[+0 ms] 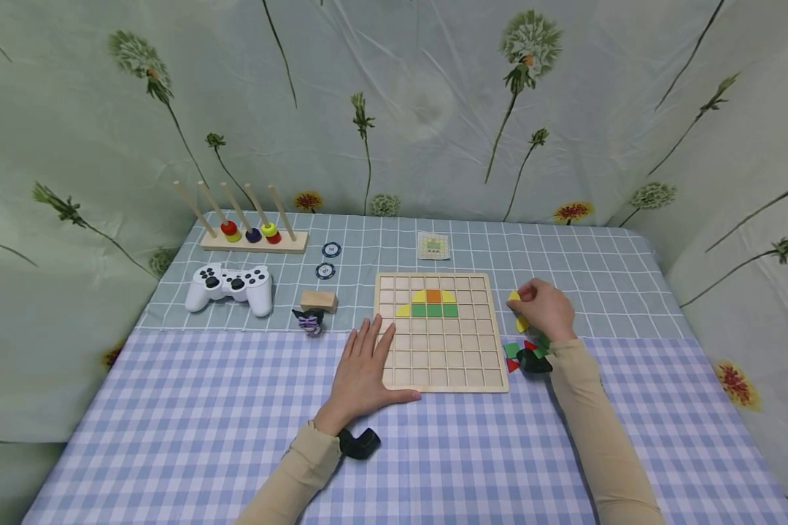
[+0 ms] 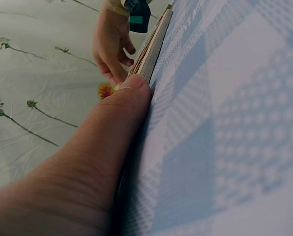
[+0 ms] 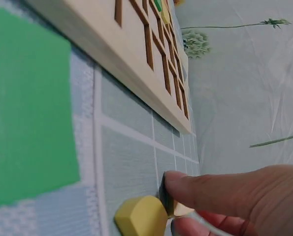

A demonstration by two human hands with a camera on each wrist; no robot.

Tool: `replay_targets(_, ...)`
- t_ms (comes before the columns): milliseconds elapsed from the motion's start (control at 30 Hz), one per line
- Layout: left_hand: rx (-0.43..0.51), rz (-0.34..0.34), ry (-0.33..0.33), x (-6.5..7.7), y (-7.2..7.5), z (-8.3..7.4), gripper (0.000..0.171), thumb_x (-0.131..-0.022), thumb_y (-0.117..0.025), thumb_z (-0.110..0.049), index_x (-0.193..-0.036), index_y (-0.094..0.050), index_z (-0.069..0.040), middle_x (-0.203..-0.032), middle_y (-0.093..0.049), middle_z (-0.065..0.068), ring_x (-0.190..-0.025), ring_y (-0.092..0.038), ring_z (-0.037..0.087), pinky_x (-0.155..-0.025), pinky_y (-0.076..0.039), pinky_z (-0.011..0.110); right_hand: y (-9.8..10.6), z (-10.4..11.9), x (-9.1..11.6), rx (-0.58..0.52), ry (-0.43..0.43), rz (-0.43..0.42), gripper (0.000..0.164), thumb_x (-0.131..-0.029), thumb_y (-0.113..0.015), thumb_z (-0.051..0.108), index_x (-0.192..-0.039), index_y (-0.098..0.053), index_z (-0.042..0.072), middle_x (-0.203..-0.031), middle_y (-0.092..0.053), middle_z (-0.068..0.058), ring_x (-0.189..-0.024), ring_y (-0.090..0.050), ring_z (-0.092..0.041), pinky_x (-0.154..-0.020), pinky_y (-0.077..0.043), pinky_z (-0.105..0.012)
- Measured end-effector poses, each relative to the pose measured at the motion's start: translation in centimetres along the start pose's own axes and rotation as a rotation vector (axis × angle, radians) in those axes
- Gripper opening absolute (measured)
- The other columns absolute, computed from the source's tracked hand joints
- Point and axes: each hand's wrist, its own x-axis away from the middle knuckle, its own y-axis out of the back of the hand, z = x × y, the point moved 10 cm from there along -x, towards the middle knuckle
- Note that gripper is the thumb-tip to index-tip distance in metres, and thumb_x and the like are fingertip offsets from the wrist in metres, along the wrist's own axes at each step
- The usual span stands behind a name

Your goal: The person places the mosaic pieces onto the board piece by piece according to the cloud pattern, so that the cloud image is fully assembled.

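A square wooden grid board (image 1: pixel 438 359) lies mid-table, with an orange tile (image 1: pixel 433 296), several green tiles (image 1: pixel 435 310) and yellow pieces (image 1: pixel 403 311) in its upper cells. My left hand (image 1: pixel 362 373) rests along the board's left side, fingers spread, thumb at the front edge. Right of the board, my right hand (image 1: pixel 547 310) pinches a small yellow piece (image 1: pixel 514 296) between thumb and fingers. Close beside those fingertips, another yellow piece (image 3: pixel 142 216) with a rounded side lies on the cloth. Green tiles (image 1: pixel 512 351) and red triangles (image 1: pixel 513 365) lie nearer, by the right wrist.
Behind the board is a pattern card (image 1: pixel 433 246). To the left are two poker chips (image 1: pixel 331 249), a wooden block (image 1: pixel 318 300), a small figurine (image 1: pixel 311 321), a white game controller (image 1: pixel 228 286) and a peg stand (image 1: pixel 255 242) with coloured rings.
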Motion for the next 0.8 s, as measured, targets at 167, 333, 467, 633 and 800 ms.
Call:
replay_targets(167,0.003,0.004,0.002,0.0,0.0,0.0,0.120,-0.064,-0.055,-0.084,-0.152,-0.022,-0.011,-0.156,-0.012,0.014,-0.143,-0.005,0.030,-0.114,-0.002,0.042,0.2,0.2,0.0,-0.055,0.027,-0.032,0.026,-0.082,-0.074,0.024,-0.093,-0.062,0.003,-0.088,-0.066,-0.014,-0.074,-0.059,-0.028,-0.058,-0.040,-0.035)
replay_targets(333,0.002,-0.006,-0.002,0.0,0.0,0.0,0.119,-0.064,-0.055,-0.084,-0.152,-0.022,-0.010,-0.156,-0.012,0.014,-0.143,-0.005,0.030,-0.114,-0.002,0.042,0.2,1.3,0.3,-0.116,0.107,-0.097,0.022,-0.082,-0.074,0.021,-0.089,-0.063,0.004,-0.085,-0.066,-0.013,-0.070,-0.058,-0.027,-0.054,-0.039,-0.032)
replay_targets(467,0.001,-0.024,-0.015,0.1,0.2,0.0,0.119,-0.064,-0.057,-0.083,-0.151,-0.024,-0.009,-0.156,-0.014,0.015,-0.142,-0.007,0.031,-0.114,-0.004,0.043,-0.4,2.9,0.8,-0.170,0.179,-0.113,0.020,-0.082,-0.075,0.019,-0.089,-0.064,0.004,-0.084,-0.065,-0.012,-0.067,-0.055,-0.024,-0.054,-0.038,-0.032)
replay_targets(633,-0.001,-0.004,-0.003,0.0,0.0,0.0,0.120,-0.064,-0.056,-0.084,-0.152,-0.022,-0.010,-0.157,-0.012,0.014,-0.143,-0.005,0.030,-0.114,-0.002,0.042,-1.2,4.9,1.3,-0.201,0.231,-0.057,0.018,-0.081,-0.076,0.018,-0.088,-0.065,0.006,-0.083,-0.065,-0.008,-0.061,-0.051,-0.019,-0.051,-0.038,-0.031)
replay_targets(800,0.002,0.002,0.002,-0.1,0.1,0.0,0.119,-0.064,-0.056,-0.084,-0.152,-0.023,-0.010,-0.156,-0.012,0.014,-0.143,-0.005,0.030,-0.114,-0.002,0.042,-2.3,6.2,1.6,-0.199,0.275,0.010,0.019,-0.080,-0.078,0.020,-0.086,-0.065,0.008,-0.080,-0.066,-0.004,-0.058,-0.049,-0.017,-0.051,-0.038,-0.031)
